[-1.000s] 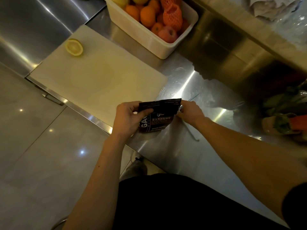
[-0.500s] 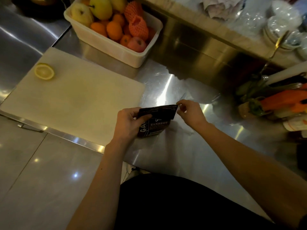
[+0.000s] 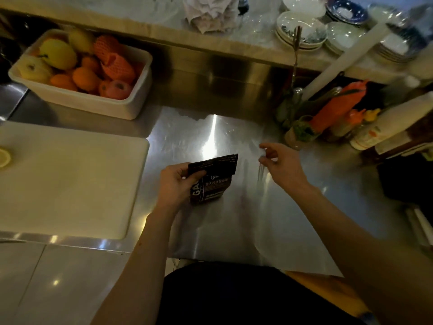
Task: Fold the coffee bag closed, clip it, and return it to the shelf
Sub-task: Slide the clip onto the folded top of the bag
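White plastic tub [image 3: 98, 106] sat at the counter's back left, holding yellow and orange fruit, some in orange foam netting. Stacked bowls [image 3: 302, 31] stood on the raised ledge behind. Left hand [image 3: 175, 184] gripped the dark coffee bag [image 3: 214, 177] over the steel counter [image 3: 234, 226], thumb pinning its folded top. Right hand [image 3: 281, 165] hovered just right of the bag, fingers loosely curled, pinching something thin; could not tell what. Cutting board [image 3: 70, 184] lay left; bottles and clutter crowded the right.

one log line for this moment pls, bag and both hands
coffee bag: top folded over | left hand: pinching fold | right hand: off bag, apart, empty | clip: not on bag | over steel counter
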